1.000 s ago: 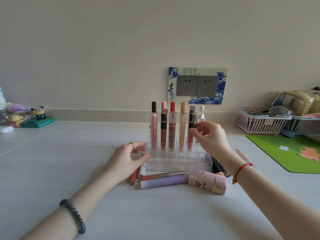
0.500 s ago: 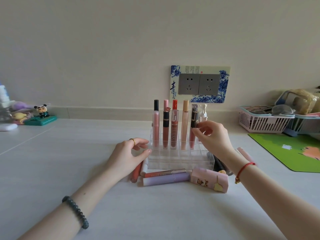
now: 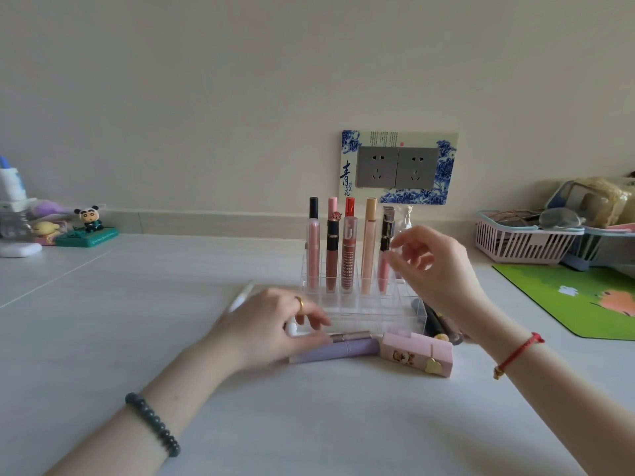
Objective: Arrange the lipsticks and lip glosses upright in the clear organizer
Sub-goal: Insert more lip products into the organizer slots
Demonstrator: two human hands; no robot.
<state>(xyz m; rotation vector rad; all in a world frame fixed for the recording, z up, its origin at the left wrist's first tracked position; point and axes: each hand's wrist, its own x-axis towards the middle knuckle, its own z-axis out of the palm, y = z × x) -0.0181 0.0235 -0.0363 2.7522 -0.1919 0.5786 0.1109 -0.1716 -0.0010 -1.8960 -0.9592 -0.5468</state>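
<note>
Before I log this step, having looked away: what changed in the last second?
The right hand let go of the black-capped tube and opened beside it. The left hand left the clear organizer and dropped onto the lying tubes; whether it grips one is blurred. The five upright tubes stay put; the purple tube and pink case lie unmoved.

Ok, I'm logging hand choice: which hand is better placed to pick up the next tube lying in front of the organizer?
Left. The left hand is down among the lying tubes, fingertips beside the lilac tube, just before the clear organizer. The right hand is raised, open, by the rightmost upright gloss.
</note>
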